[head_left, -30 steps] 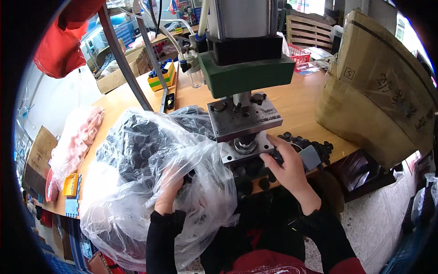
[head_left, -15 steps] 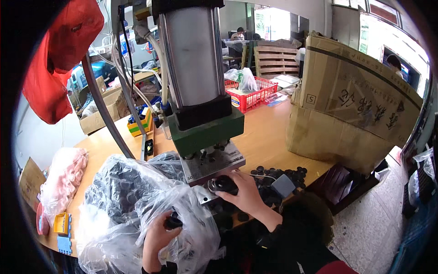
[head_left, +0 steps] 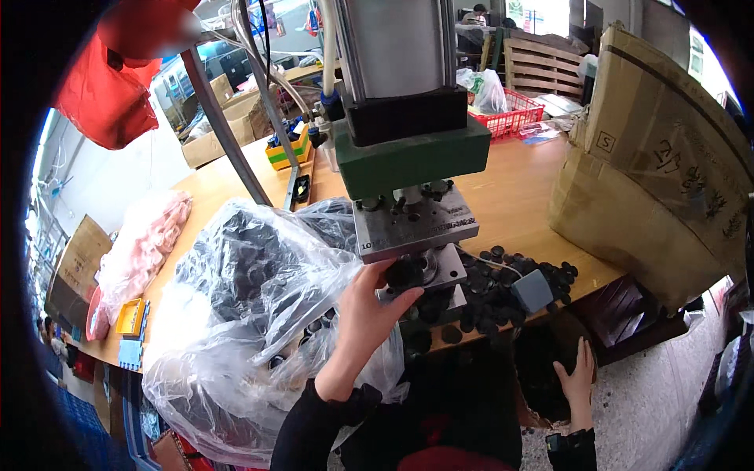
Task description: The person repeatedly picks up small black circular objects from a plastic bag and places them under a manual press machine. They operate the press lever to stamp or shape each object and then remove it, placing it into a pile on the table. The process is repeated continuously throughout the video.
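Observation:
Under the upper steel plate (head_left: 420, 224) of a bench press, my left hand (head_left: 367, 310) grips a round black part (head_left: 404, 272) between thumb and fingers. That part is at the lower steel die (head_left: 449, 268), beside a round metal fitting; whether it rests on the die I cannot tell. Off the table's front edge, my right hand (head_left: 579, 378) is spread with nothing in it, over the side of an open carton (head_left: 542, 377) with a dark inside. A large clear plastic bag (head_left: 259, 314) of black round parts lies left of the press.
Loose black discs (head_left: 491, 302) surround a small grey box (head_left: 532, 290) with a cable. A tall cardboard box (head_left: 652, 180) stands on the right. Behind are a red basket (head_left: 510, 114) and a yellow-green bin (head_left: 289, 149). A bag of pink pieces (head_left: 145, 235) sits far left.
My left hand has moved from the plastic bag up to the die with a black part. My right hand has left the die, let go of its black part and swung right, below the table edge.

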{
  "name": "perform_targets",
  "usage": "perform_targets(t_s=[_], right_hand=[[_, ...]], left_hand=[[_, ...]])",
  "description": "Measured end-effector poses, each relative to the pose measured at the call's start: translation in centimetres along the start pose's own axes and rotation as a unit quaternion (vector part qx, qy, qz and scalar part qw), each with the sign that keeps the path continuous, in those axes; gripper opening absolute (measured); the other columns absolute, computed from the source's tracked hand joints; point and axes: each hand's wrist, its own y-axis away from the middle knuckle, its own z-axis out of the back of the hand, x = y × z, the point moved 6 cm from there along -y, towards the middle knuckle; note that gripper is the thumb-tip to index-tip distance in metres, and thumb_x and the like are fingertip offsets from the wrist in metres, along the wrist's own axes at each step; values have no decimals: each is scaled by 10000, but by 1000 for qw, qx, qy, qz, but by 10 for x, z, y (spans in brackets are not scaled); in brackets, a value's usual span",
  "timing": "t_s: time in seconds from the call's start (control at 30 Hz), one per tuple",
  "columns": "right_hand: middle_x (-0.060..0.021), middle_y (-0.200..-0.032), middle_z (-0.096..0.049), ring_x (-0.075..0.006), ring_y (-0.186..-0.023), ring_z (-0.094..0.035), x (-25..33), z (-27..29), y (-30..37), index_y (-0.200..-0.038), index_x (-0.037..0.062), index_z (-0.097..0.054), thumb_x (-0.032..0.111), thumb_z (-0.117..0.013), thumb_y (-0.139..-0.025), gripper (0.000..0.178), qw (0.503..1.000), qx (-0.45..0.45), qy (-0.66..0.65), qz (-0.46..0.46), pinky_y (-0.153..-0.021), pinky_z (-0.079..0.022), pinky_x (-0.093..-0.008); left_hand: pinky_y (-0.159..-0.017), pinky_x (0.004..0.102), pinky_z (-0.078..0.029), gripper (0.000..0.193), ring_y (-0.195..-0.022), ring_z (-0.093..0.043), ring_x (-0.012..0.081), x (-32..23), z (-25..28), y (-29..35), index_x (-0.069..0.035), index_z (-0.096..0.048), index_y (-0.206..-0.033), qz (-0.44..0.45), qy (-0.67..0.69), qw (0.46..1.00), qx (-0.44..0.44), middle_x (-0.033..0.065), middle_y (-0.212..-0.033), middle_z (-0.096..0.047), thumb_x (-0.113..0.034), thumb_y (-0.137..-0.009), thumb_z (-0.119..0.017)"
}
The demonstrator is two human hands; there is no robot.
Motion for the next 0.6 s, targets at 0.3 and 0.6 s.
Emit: perform_targets(t_s=[0.3,0.6], right_hand=[[-146,-1511,-312,-337,-1392,-291,58,-22,-13,-1451,90,-381,380,-551,-965,591,993,54,-96,30,-1114,-312,-470],[-172,-1447,-420,-348,-1333,-391,166,5,-78,-1387,42,-455,355,-517,-982,516,968,-48,-94,229,-1094,-317,-462]], left_hand=[[-818,358,-517,486,-955,-672,271,-1,-23,-37,12,-626,-1124,-8,-101,993,58,171,-1023,-688,-222,-735,-799],[-799,410,-498,490,-913,-623,316,-1,-23,-4,4,-595,-1172,-87,-136,983,-88,181,-1039,-635,-242,-785,-766]])
